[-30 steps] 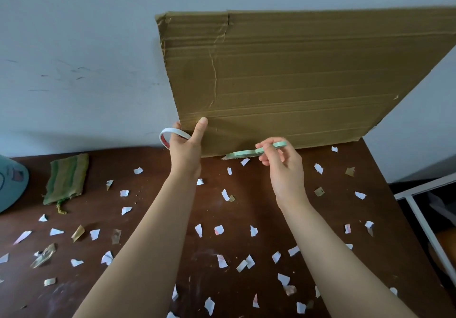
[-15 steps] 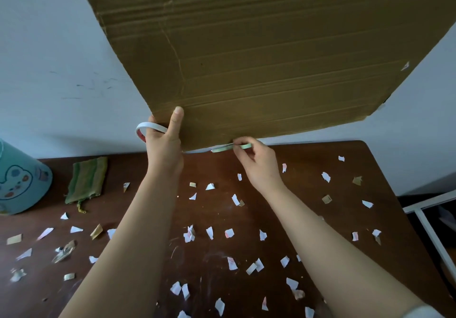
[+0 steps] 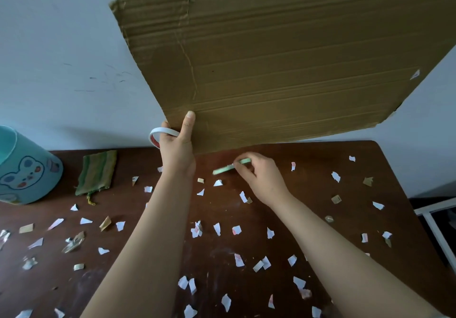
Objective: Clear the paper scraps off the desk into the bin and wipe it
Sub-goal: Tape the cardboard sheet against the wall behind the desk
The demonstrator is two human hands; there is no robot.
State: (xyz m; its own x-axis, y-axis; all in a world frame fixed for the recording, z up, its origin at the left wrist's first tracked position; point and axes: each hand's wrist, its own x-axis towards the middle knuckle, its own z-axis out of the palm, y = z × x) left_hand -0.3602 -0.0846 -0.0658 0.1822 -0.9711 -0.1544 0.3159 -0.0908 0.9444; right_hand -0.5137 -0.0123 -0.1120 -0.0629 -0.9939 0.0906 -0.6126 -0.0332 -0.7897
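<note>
Several white and tan paper scraps (image 3: pixel 217 229) lie scattered over the dark brown desk (image 3: pixel 308 206). My left hand (image 3: pixel 176 150) grips the lower left corner of a big sheet of brown cardboard (image 3: pixel 283 66), held up off the desk against the wall, with a white tape roll (image 3: pixel 161 136) caught in the same hand. My right hand (image 3: pixel 259 174) is below the cardboard, just above the desk, pinching a thin green tape roll (image 3: pixel 230 166). A light blue bin (image 3: pixel 24 169) with a bear picture lies on its side at the desk's left edge. A green striped cloth (image 3: pixel 97 172) lies beside it.
A pale wall runs behind the desk. A white metal frame (image 3: pixel 436 226) stands off the desk's right edge. The desk's right rear corner is rounded.
My right hand has let go of the cardboard's lower edge and dropped toward the desk with the green roll. The left hand keeps the cardboard raised, now more to the right in view.
</note>
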